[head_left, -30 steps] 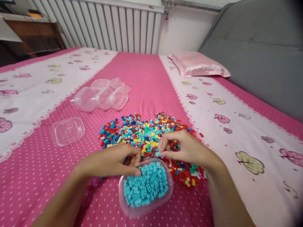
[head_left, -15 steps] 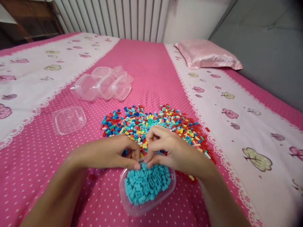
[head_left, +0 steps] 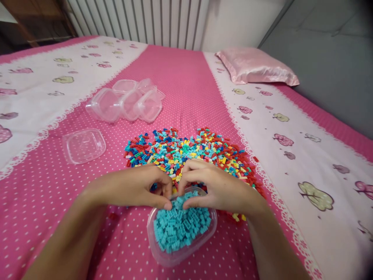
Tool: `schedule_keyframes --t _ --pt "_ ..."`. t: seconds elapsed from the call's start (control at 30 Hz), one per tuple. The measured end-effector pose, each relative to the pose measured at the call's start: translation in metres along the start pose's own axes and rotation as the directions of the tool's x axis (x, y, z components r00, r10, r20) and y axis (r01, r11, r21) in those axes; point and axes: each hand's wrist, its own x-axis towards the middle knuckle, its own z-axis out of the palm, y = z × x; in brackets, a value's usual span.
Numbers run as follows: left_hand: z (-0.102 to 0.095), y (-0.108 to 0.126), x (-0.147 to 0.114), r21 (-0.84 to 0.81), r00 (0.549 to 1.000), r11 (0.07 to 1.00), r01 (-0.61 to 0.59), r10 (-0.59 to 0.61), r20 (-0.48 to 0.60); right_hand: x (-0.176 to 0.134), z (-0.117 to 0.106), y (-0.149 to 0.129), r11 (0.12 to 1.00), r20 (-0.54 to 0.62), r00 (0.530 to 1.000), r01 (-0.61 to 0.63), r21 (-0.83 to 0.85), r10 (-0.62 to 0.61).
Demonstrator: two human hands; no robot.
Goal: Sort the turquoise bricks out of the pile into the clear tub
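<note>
A clear plastic container point(head_left: 163, 258) sits close in front of me, filled with small turquoise building bricks point(head_left: 182, 227). At its far left rim, my left hand point(head_left: 151, 190) is closed, thumb on the near side and fingers curled behind the edge. My right hand point(head_left: 206, 186) is over the far part of the container, thumb and forefinger apart above the turquoise bricks. No brick shows between them; its other fingertips are partly hidden. Just beyond both hands spreads a pile of mixed building bricks point(head_left: 186, 149) in red, blue, yellow, green and turquoise.
Several clear containers point(head_left: 125, 103) lie clustered at the back left. Nearer on the left rests a clear lid point(head_left: 86, 146). Everything lies on a pink dotted bedspread point(head_left: 177, 85). A pink pillow point(head_left: 256, 66) lies at the back right, by the grey headboard point(head_left: 323, 66).
My right thumb and forefinger have spread from a pinch, uncovering turquoise bricks and the container's far rim. The left hand has stayed nearly in place.
</note>
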Motion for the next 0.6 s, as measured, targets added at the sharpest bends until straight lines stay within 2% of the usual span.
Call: schedule_keyframes --t 0.4,0.6 --pt "0.0004 -0.0003 0.0007 0.002 1.0 1.0 -0.007 0.007 -0.013 -0.0027 -0.0003 0.0003 1.0 0.016 1.0 0.013 -0.002 -0.013" --pt "0.0004 0.0027 0.0004 -0.023 1.0 1.0 -0.004 0.004 0.001 -0.0019 -0.0013 0.0024 0.998 0.005 0.998 0.068 0.017 -0.068"
